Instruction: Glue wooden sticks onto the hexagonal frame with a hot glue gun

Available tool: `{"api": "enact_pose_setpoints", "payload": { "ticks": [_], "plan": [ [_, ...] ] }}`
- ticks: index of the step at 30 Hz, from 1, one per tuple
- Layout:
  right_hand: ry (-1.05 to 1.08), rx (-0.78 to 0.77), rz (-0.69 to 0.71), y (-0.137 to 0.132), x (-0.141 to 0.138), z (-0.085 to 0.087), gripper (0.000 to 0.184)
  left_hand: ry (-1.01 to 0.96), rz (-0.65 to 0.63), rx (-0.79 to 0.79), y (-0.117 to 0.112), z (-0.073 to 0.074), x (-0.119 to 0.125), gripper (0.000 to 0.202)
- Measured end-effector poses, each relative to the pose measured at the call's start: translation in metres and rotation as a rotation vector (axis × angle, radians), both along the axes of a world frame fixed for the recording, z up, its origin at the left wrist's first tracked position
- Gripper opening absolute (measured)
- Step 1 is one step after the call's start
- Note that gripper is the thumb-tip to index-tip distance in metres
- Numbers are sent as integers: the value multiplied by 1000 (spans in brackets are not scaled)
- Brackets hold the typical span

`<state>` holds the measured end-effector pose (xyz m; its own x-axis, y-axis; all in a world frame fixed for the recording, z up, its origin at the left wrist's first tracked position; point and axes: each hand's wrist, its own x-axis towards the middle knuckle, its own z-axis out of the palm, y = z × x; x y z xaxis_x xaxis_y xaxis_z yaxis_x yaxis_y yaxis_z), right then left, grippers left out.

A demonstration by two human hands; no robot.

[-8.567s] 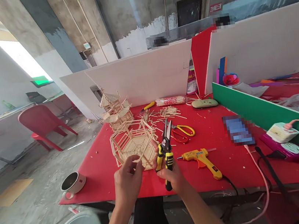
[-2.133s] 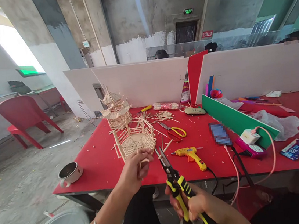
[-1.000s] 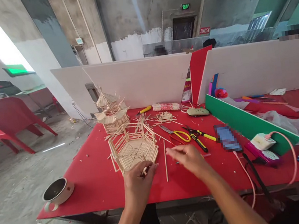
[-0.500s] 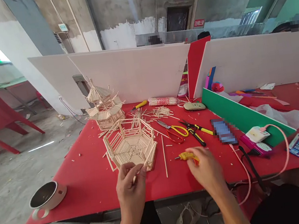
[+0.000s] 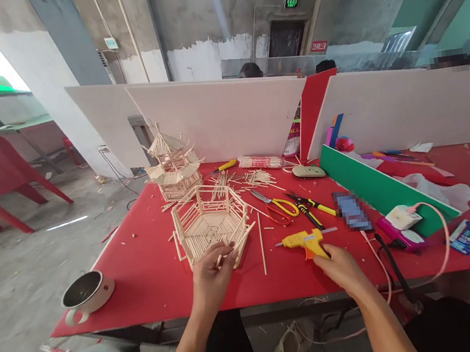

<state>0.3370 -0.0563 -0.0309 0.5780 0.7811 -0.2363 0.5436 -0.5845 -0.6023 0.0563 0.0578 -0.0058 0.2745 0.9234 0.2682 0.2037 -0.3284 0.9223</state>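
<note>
My left hand is closed in a pinch on a thin wooden stick, mostly hidden by the fingers. It is at the near rim of an eight-sided, railed base built from such sticks. My right hand has its fingers around the handle end of a yellow glue gun. The gun's nozzle points left, and a clear glue stick protrudes from its back. Between the hands, a single long stick lies on the red tabletop.
A tiered stick pagoda stands behind the base, near loose sticks. Scissors, pliers and a phone lie to the right. A mug stands at the left edge. A green board and a pink cable are farther right.
My right hand has slid from the glue gun's body down to its handle end, and the gun now shows side-on. My left hand stays by the base; the whole view has shifted slightly.
</note>
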Motion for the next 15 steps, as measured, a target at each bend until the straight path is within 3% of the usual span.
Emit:
{"api": "enact_pose_setpoints", "payload": {
  "ticks": [3,7,11,15],
  "plan": [
    [196,170,-37,-11,-14,-2,41,19,-22,38,-1,4,-25,20],
    [533,473,-103,-21,-39,6,51,100,81,144,-9,15,-53,20],
    [523,582,-94,-15,-63,25,39,202,161,230,-21,29,-56,16],
    [515,665,-108,-5,-87,47,46,237,148,289,-26,37,-47,19]
  ]
}}
